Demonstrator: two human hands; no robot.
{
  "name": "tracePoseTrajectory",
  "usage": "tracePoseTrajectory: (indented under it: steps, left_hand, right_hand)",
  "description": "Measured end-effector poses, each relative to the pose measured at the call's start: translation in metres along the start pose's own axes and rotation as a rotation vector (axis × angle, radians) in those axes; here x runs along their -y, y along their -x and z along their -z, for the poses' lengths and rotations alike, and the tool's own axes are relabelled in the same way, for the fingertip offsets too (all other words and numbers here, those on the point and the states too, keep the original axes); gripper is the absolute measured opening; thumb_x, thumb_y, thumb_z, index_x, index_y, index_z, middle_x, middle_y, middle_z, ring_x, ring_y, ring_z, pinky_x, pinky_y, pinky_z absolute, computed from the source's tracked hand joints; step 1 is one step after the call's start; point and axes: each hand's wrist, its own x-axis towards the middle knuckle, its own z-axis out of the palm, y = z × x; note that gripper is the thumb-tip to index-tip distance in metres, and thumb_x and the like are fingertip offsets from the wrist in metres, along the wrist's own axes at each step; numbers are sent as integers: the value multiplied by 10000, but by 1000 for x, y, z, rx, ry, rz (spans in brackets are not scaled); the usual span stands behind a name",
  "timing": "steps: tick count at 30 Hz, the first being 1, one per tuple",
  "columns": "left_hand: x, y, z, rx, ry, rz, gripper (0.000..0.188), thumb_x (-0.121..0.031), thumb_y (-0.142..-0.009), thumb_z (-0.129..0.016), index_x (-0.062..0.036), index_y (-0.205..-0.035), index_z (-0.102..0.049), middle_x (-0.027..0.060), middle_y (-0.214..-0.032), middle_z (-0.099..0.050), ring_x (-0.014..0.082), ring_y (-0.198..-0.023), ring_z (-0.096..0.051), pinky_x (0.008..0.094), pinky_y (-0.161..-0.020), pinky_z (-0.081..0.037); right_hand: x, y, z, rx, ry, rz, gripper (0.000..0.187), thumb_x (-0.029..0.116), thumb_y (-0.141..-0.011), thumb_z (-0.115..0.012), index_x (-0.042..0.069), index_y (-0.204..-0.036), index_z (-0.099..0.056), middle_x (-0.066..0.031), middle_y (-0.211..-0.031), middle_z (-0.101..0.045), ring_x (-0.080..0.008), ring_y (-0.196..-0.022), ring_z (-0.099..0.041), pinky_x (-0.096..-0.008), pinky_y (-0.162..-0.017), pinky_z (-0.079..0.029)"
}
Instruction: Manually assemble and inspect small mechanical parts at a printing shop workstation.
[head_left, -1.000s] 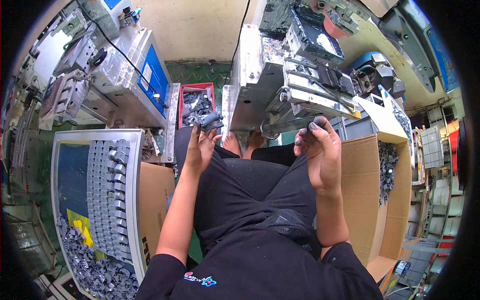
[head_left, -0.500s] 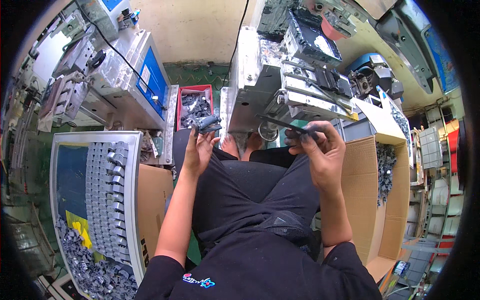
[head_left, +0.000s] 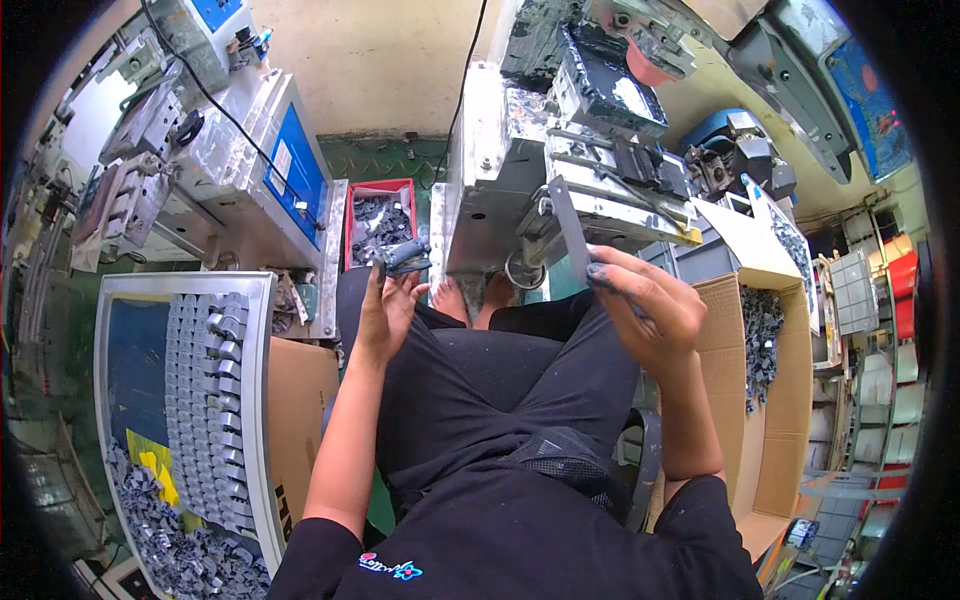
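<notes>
My right hand (head_left: 650,305) is closed round the lower end of a flat, dark grey strip (head_left: 570,225), like a thin blade. The strip stands almost upright, with its free end near the machine's metal plates. Over my left thigh, my left hand (head_left: 385,318) grips a dark blue-grey piece (head_left: 405,254), rounded on top; I cannot make out its kind. Dark smudges cover the fingertips of both hands. Beyond the left hand, a red bin (head_left: 408,190) holds many small dark grey parts.
On the left, a framed tray (head_left: 270,400) carries rows of grey parts and a loose heap. An open cardboard box (head_left: 720,400) with small dark parts stands at right. Machines (head_left: 490,150) stand ahead, and a black cable (head_left: 215,95) hangs at the left.
My right hand has turned the strip from nearly level to nearly upright, so its flat side shows. The left hand still holds its piece in about the same place.
</notes>
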Motion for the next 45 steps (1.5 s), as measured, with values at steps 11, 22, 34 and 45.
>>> tracePoseTrajectory:
  steps: [11, 22, 34, 45]
  left_hand:
    - [3, -2, 9, 102, 28, 24, 585, -564, -989, -497, -114, -1363, -522, 26, -1312, -588, 164, -1216, -515, 359, -1008, -381]
    - [3, -3, 6, 93, 3, 38, 590, -563, -987, -500, -111, -1366, -521, 42, -1355, -575, 180, -1276, -495, 355, -1006, -393]
    - [7, -5, 0, 43, -48, 27, 728, -655, -959, -457, -63, -1383, -497, 157, -1385, -565, 229, -1289, -517, 374, -1006, -419]
    - [5, -7, 4, 100, 19, 62, 576, -586, -963, -530, -117, -1296, -555, 29, -1296, -587, 176, -1228, -507, 370, -1010, -388]
  right_hand:
    - [-18, -18, 29, 186, 170, 208, 183, -14, -820, -688, 19, -999, -666, -179, -1073, -717, -286, -910, -734, -353, -743, -603]
    - [-62, -21, 35, 238, 229, 189, 264, -7, -778, -704, 45, -1032, -657, -103, -1058, -707, -290, -935, -679, -379, -808, -556]
    - [-61, -14, 39, 227, 302, 108, 263, -4, -747, -724, 40, -1001, -670, -88, -1022, -672, -295, -942, -649, -392, -820, -528]
    - [-8, 43, -2, -317, -418, -881, 156, 121, -961, -663, -8, -1049, -672, -55, -867, -690, -79, -657, -605, -215, -565, -476]
